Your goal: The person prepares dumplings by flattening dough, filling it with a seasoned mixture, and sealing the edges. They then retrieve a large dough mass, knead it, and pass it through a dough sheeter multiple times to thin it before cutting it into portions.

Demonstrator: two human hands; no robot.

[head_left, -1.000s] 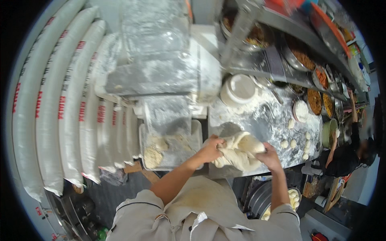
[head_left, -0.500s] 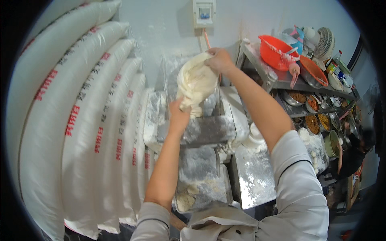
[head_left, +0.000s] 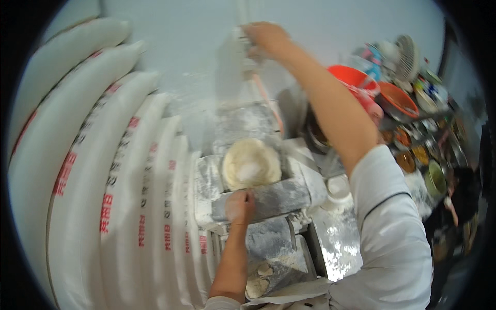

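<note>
A round mass of pale dough (head_left: 232, 161), with white flour in its middle, lies in the top of the flour-dusted dough roller machine (head_left: 281, 199). My left hand (head_left: 239, 207) is curled closed against the machine's front metal plate, just below the dough. Whatever its fingers may hold is hidden. High on the wall, my right hand (head_left: 266, 40) closes at the white switch box (head_left: 241, 47). The hand covers most of the box, and its fingertips are blurred.
White printed sacks (head_left: 124, 191) stand stacked along the left. To the right are a red basin (head_left: 351, 76), an orange basin (head_left: 397, 98), a fan (head_left: 407, 59) and several bowls of food. Dough scraps (head_left: 257, 287) lie on the lower tray. An orange cable (head_left: 268, 103) runs down the wall.
The dough that both hands held up is now down in the machine, released. My right hand has risen to the switch box, and my left has come to the front plate. The view has shifted.
</note>
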